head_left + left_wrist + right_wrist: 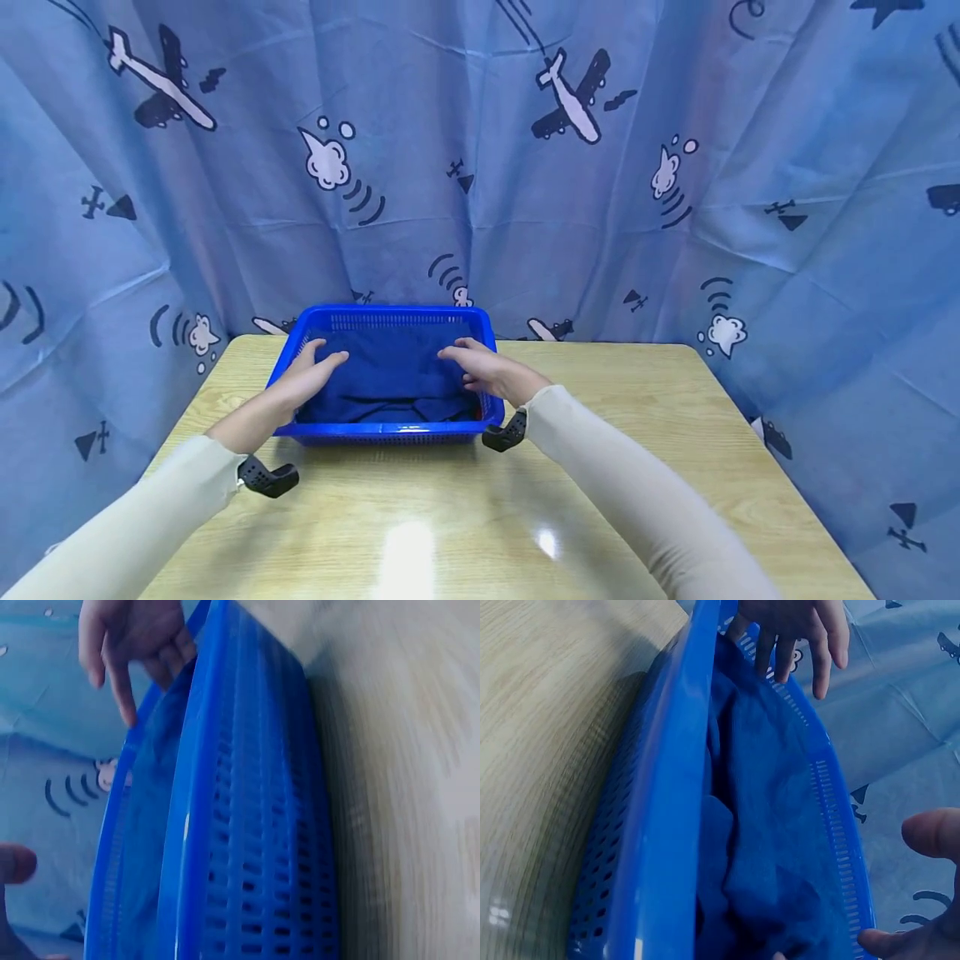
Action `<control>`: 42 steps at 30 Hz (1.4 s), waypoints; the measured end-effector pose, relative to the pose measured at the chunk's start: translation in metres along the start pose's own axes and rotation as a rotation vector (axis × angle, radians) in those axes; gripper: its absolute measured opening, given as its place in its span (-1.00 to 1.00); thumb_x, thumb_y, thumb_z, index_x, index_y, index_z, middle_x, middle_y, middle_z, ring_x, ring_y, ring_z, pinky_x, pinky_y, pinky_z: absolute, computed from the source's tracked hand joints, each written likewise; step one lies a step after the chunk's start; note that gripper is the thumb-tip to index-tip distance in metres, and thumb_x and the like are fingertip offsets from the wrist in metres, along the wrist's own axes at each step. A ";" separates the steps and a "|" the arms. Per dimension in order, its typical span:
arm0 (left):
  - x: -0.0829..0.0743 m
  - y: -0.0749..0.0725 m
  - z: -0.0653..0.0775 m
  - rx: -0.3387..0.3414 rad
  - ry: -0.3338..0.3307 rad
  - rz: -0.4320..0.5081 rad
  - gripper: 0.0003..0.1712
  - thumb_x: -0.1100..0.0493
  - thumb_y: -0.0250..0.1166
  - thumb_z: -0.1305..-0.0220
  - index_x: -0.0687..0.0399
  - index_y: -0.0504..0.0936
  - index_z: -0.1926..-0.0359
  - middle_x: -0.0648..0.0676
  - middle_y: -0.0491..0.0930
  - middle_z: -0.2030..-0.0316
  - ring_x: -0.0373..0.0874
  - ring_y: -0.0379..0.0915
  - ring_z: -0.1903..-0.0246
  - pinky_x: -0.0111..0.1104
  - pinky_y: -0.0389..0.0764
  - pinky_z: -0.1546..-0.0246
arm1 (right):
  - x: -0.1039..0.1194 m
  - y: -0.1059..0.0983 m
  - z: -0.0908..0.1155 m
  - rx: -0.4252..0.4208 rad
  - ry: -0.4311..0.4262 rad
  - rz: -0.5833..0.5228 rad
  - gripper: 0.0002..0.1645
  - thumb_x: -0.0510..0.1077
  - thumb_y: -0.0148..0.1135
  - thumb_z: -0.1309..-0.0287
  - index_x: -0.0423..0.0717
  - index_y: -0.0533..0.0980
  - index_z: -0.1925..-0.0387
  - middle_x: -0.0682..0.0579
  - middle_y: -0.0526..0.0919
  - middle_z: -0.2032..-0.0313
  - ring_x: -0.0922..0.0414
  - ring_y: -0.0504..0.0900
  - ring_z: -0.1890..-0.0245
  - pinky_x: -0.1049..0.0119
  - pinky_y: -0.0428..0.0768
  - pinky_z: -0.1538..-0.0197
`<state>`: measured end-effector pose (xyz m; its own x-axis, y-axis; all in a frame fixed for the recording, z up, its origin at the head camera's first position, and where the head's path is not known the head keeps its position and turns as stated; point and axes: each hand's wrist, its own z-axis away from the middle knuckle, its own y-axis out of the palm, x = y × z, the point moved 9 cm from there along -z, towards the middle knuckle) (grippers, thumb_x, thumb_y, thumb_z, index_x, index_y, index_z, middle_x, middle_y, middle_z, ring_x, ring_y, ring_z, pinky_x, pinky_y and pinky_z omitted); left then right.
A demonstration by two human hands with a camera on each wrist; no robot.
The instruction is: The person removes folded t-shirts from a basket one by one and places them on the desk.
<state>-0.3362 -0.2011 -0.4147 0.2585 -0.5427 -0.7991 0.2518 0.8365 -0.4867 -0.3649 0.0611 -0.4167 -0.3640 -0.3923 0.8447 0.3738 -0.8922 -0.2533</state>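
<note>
A blue plastic basket (pixel 390 429) with slotted sides stands toward the back of the table. Dark blue cloth (pixel 390 367) lies folded and rumpled inside it. Over the basket's left side reaches my left hand (pixel 303 379), its thumb and fingers spread apart and holding nothing. My right hand (pixel 486 368) is above the right side, fingers loosely extended toward the cloth, also with nothing in its grasp. In the right wrist view, the cloth (pixel 772 787) fills the basket between both hands, and a fingertip overlaps the far rim.
The basket rests on a light wood-grain table (pixel 600 417), near its back edge. Behind and around the table hangs a blue curtain (pixel 480 167) printed with airplanes. A small bit of red (pixel 477 413) shows at the basket's right front corner.
</note>
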 end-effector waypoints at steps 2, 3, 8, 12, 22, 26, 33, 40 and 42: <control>0.000 0.001 0.000 -0.026 -0.011 0.023 -0.01 -0.26 -0.08 -0.53 0.08 -0.40 -0.62 0.36 -0.43 -0.60 0.44 -0.37 -0.56 0.38 -0.07 -0.45 | -0.001 0.001 -0.002 0.005 -0.001 -0.020 -0.06 0.12 0.14 -0.40 0.02 -0.06 -0.61 -0.15 0.04 -0.59 -0.23 0.23 -0.48 -0.10 0.28 -0.52; 0.001 0.001 0.000 -0.031 -0.018 0.036 -0.02 -0.23 -0.07 -0.53 0.08 -0.40 -0.62 0.37 -0.42 -0.60 0.44 -0.36 -0.56 0.38 -0.05 -0.46 | -0.002 0.001 -0.002 0.007 0.002 -0.027 -0.04 0.13 0.14 -0.39 0.03 -0.08 -0.61 -0.14 0.04 -0.59 -0.23 0.24 -0.47 -0.10 0.28 -0.52; 0.008 0.000 -0.004 -0.020 -0.035 0.100 -0.07 -0.13 -0.04 -0.55 0.01 -0.38 -0.63 0.36 -0.40 -0.60 0.45 -0.24 -0.54 0.27 0.21 -0.43 | -0.008 0.002 -0.006 -0.009 0.009 -0.017 -0.02 0.14 0.14 -0.40 0.04 -0.11 -0.62 -0.13 0.11 -0.56 -0.14 0.32 -0.37 -0.06 0.31 -0.50; 0.012 -0.004 -0.010 -0.009 -0.019 0.106 -0.16 -0.06 -0.04 -0.56 -0.05 -0.24 -0.64 0.38 -0.09 -0.53 0.25 0.27 -0.26 -0.14 0.58 -0.06 | -0.010 0.002 -0.010 -0.026 -0.004 0.020 -0.02 0.16 0.16 -0.37 0.07 -0.08 -0.62 -0.14 0.14 -0.55 -0.13 0.33 -0.36 -0.07 0.32 -0.48; 0.001 -0.002 -0.021 0.078 0.062 -0.156 -0.33 -0.08 0.01 -0.54 0.18 0.26 -0.49 0.41 0.05 -0.53 0.41 -0.03 -0.51 0.27 0.17 -0.44 | 0.004 0.005 -0.018 -0.020 -0.080 0.214 0.00 0.24 0.14 -0.37 0.11 -0.09 -0.62 -0.11 -0.08 -0.63 -0.21 -0.07 -0.61 -0.28 0.00 -0.57; 0.002 -0.003 -0.021 0.103 0.083 -0.158 -0.32 -0.09 0.01 -0.53 0.19 0.25 -0.49 0.41 0.04 -0.54 0.42 -0.02 -0.50 0.29 0.21 -0.41 | 0.004 0.006 -0.020 0.042 -0.073 0.132 -0.04 0.21 0.12 -0.40 0.12 -0.10 -0.62 -0.11 -0.12 -0.63 -0.21 -0.10 -0.62 -0.26 -0.04 -0.58; 0.009 -0.003 -0.019 0.219 0.057 -0.118 -0.28 -0.05 -0.06 -0.58 0.18 0.06 -0.58 0.45 -0.18 -0.57 0.53 -0.24 -0.51 0.40 0.13 -0.38 | 0.001 0.004 -0.025 0.055 -0.003 -0.044 -0.05 0.15 0.09 -0.44 0.09 -0.14 -0.63 -0.12 -0.18 -0.64 -0.28 -0.15 -0.61 -0.23 -0.05 -0.59; 0.006 -0.003 -0.019 0.191 0.060 -0.157 -0.34 -0.06 -0.06 -0.58 0.21 0.22 -0.51 0.44 -0.07 -0.55 0.46 -0.11 -0.51 0.31 0.26 -0.36 | 0.000 0.006 -0.026 0.096 0.011 -0.142 -0.04 0.18 0.09 -0.44 0.15 -0.16 -0.63 -0.09 -0.24 -0.64 -0.32 -0.11 -0.60 -0.23 0.04 -0.57; 0.005 0.000 -0.020 0.188 0.068 -0.172 -0.36 -0.06 -0.05 -0.58 0.24 0.27 -0.48 0.45 -0.02 -0.54 0.44 -0.06 -0.50 0.29 0.31 -0.34 | 0.000 0.005 -0.025 0.095 -0.010 -0.098 -0.07 0.18 0.09 -0.44 0.18 -0.11 -0.63 -0.08 -0.21 -0.64 -0.29 -0.10 -0.60 -0.23 0.05 -0.57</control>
<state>-0.3535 -0.2027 -0.4259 0.1354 -0.6643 -0.7351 0.4574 0.7001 -0.5484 -0.3841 0.0507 -0.4295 -0.3944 -0.3019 0.8679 0.4163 -0.9007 -0.1241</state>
